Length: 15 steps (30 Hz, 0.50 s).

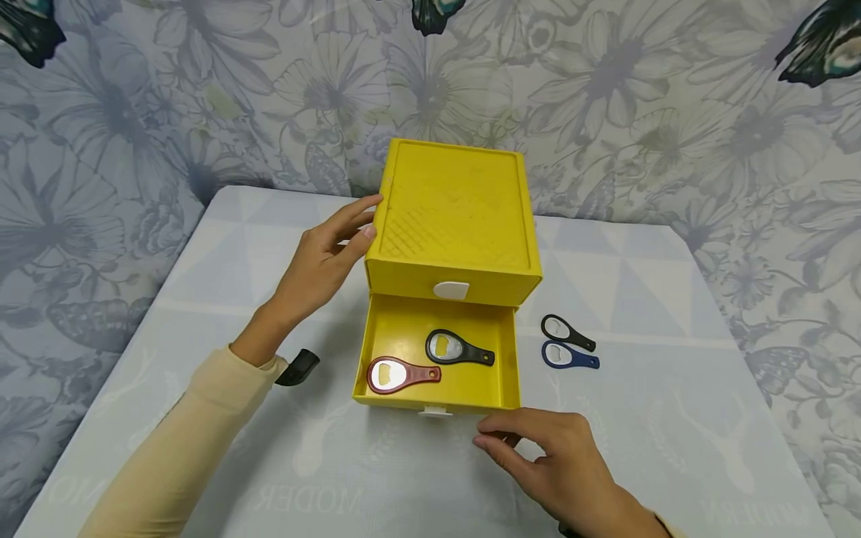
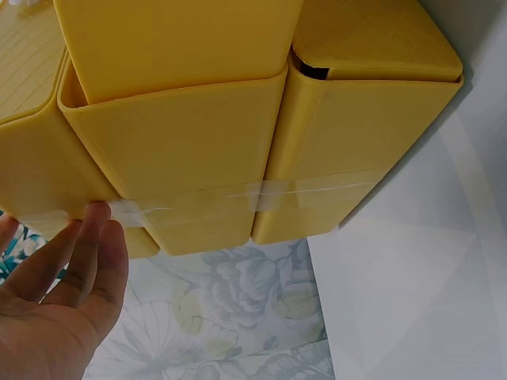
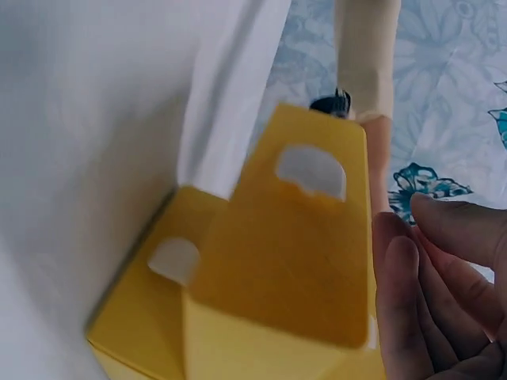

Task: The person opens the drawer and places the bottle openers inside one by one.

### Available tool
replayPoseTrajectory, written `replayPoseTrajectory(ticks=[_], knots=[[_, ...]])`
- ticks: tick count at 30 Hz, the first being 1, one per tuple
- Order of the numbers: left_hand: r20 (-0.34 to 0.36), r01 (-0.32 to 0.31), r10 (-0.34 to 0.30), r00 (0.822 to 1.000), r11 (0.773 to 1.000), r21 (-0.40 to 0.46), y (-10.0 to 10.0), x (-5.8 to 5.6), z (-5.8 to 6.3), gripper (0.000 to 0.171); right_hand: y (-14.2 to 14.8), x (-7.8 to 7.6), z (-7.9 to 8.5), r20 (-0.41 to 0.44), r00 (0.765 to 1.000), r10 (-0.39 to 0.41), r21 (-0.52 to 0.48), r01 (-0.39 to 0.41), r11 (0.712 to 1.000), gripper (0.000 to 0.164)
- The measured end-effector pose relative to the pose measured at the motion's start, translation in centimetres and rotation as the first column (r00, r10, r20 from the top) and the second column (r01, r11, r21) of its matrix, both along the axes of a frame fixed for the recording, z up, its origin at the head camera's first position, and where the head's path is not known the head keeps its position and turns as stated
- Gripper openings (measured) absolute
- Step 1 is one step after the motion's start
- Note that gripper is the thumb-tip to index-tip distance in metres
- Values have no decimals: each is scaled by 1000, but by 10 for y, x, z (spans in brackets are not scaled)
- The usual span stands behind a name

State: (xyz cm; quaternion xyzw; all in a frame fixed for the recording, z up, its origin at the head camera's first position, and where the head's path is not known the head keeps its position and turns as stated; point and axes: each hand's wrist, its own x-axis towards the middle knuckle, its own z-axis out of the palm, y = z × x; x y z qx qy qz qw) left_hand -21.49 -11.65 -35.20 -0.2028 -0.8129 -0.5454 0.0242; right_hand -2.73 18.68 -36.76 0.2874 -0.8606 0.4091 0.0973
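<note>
From where I stand, a person's left hand point(image 1: 316, 265) comes in first, fingers extended and holding nothing, fingertips resting against the side of a yellow three-tier drawer cabinet point(image 1: 457, 205) on a pale patterned tablecloth point(image 1: 673, 418). A strip of clear tape point(image 2: 198, 198) runs across the tiers at the side. The middle drawer point(image 1: 397, 321) is pulled out below the top tier. Inside, a red-rimmed bottle opener point(image 1: 403, 375) lies at the left, nearer the front; a black-rimmed bottle opener point(image 1: 460, 349) lies just behind it, towards the right. The drawer looks like thin, stiff plastic, probably light and smooth-running; its white pull tab point(image 1: 436, 412) is the natural hold. The openers look rigid, sturdy and slippery on that floor, best taken by the handle. By the drawer's front right corner, the right hand point(image 1: 565, 459) is loosely bent and empty, only a narrow gap between thumb and fingers; I cannot tell whether it touches the drawer. Beyond it, a black opener point(image 1: 568, 334) and a blue opener point(image 1: 570, 356) lie side by side on the cloth. The other drawers' insides are hidden, the right sleeve is mostly cut off, and the right wrist view is blurred.
</note>
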Motion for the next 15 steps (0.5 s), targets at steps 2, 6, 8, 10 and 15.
replayPoseTrajectory(ticks=[2, 6, 8, 10, 15], knots=[[1, 0, 0, 1000, 1000, 0, 0, 0, 0, 45, -2, 3, -6, 33, 999, -5, -12, 6, 1000, 26], [3, -2, 2, 1000, 1000, -1, 1, 0, 0, 46, -6, 6, -16, 72, 997, -34, -20, 36, 999, 27], [2, 0, 0, 1000, 1000, 2, 1, 0, 0, 46, -9, 5, -21, 78, 996, -47, -37, 50, 998, 25], [2, 2, -2, 1000, 1000, 2, 1, 0, 0, 46, -11, 4, -27, 93, 993, -66, -49, 71, 996, 23], [2, 2, -2, 1000, 1000, 2, 0, 1, 1, 46, -16, 2, -40, 75, 992, -97, -70, 103, 992, 24]])
